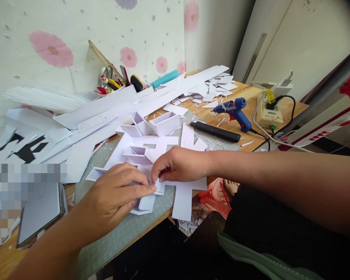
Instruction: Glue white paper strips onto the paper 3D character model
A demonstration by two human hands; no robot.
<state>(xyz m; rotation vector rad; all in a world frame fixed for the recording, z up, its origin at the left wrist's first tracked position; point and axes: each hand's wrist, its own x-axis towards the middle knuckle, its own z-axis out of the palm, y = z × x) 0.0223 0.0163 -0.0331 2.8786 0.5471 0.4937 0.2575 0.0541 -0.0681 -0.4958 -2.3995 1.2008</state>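
Note:
A white board construction [119, 149] with upright walls and small box shapes lies on the grey-green cutting mat [102, 247]. My left hand [119, 192] rests over its near side, fingertips pressed against a small white board piece [160, 189]. Right beside it, my right hand [175, 165] is closed in a pinch at the same small piece, its fingertips partly hidden. An open white box shape [165, 124] stands at the back of the construction. A flat white strip [183, 204] sticks out past the mat's front edge.
A blue glue gun [236, 112] and a black cutter [216, 131] lie right of the mat. Long white boards [163, 97] and scraps [204, 89] cover the back. A power strip [268, 114] with cables is at right, a tablet [41, 214] at left.

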